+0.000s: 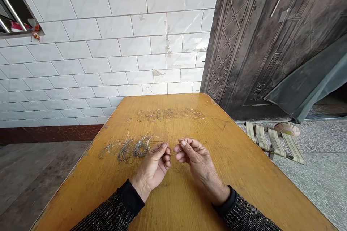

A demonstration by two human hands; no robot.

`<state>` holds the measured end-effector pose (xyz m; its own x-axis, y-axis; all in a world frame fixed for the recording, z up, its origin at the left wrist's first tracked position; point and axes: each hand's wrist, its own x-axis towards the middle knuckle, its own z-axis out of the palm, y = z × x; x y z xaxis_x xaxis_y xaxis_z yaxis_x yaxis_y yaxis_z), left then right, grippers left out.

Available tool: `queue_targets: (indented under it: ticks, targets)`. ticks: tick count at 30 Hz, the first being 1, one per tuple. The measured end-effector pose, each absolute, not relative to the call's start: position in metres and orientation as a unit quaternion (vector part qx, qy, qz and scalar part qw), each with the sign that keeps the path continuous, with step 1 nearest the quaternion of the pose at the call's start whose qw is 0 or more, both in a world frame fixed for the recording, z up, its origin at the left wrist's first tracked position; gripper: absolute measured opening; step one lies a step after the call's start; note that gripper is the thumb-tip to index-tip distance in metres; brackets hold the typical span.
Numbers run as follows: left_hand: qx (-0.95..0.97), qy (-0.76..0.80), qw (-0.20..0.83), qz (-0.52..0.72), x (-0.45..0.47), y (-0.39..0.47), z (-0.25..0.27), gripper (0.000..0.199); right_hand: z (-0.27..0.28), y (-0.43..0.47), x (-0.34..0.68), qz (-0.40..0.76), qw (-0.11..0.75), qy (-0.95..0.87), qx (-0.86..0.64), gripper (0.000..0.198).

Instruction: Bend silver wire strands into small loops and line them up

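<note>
Over the middle of the wooden table (184,202), my left hand (153,164) is closed, thumb pressed on the curled fingers, pinching a thin wire. Facing it a short gap away, my right hand (196,160) pinches thin wire too, a fine bit of it showing above the fingertips and between the hands. Whether both hold one single piece, I cannot tell. Just left of my left hand lies a tangled pile of grey wire (126,151) with a tight coil (141,148) at its right side. Farther back, several thin wire loops (169,113) are spread in a row.
A bent piece of wire (223,124) lies near the table's right edge. White wall tiles (121,43) stand beyond the far edge. At the right are a dark carved door (252,43), a grey-green sheet (309,79) and a striped webbing stool (273,139) on the floor.
</note>
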<state>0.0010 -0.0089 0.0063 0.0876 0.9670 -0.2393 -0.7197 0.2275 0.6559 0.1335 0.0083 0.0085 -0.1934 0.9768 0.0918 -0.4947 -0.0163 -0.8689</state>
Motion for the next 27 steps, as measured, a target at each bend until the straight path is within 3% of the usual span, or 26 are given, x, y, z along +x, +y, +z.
queue_targets:
  ticks: [13, 27]
  targets:
    - [0.125, 0.321, 0.703, 0.622, -0.0006, -0.007, 0.0084, 0.002, 0.0097, 0.0122, 0.1366, 0.634, 0.564, -0.432, -0.305, 0.024]
    - [0.208, 0.276, 0.763, 0.546, -0.0012, -0.0115, 0.0076, 0.018, 0.0107, 0.0111, 0.136, 0.639, 0.534, -0.468, -0.296, 0.025]
